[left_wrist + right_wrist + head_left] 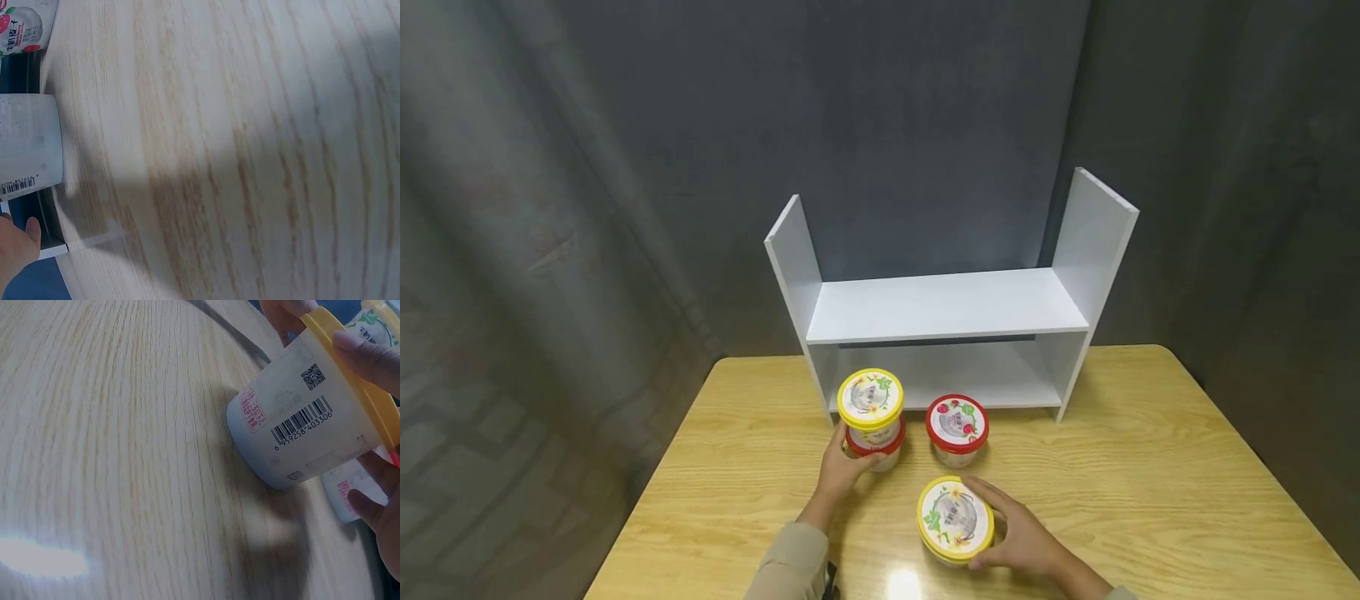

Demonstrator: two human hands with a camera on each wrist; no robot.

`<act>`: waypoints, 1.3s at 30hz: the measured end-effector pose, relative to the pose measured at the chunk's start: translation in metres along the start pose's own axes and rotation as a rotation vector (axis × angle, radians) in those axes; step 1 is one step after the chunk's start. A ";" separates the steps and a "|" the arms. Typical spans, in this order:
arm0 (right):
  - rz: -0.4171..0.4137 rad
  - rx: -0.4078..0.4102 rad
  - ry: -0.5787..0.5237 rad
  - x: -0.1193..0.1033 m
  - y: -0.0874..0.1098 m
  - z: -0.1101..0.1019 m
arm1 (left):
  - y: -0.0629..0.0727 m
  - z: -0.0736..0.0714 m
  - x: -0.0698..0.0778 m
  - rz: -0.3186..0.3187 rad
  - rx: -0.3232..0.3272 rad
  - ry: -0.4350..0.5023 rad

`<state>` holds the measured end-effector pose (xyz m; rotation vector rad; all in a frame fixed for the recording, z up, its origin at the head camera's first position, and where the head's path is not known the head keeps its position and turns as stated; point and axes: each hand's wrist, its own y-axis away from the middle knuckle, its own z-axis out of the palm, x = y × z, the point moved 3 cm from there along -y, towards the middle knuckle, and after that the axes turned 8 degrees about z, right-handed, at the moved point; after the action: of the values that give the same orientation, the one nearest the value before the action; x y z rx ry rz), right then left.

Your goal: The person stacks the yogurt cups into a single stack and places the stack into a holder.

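In the head view, my left hand grips an upper yellow-lidded tub at its left and near side. Beneath it is a red-lidded tub, partly hidden by the hand and upper tub. Closer to me, my right hand holds another yellow-lidded tub by the lid rim, thumb and fingers on opposite sides. The right wrist view shows the barcode on this held tub's wall. A second red-lidded tub stands between that tub and the shelf.
A white two-level shelf with tall side panels rises from the far edge of the wooden table. Its front lies just beyond the tubs. Dark grey curtains hang behind and at both sides.
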<state>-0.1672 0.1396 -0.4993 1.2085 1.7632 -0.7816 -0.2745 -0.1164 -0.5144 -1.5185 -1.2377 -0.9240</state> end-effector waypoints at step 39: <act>-0.090 0.178 -0.001 -0.046 -0.025 -0.044 | -0.001 0.000 -0.002 0.041 0.013 -0.003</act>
<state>-0.1945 0.1490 -0.4371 1.2499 1.7871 -1.0099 -0.2761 -0.1167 -0.5163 -1.5301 -1.2085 -0.8859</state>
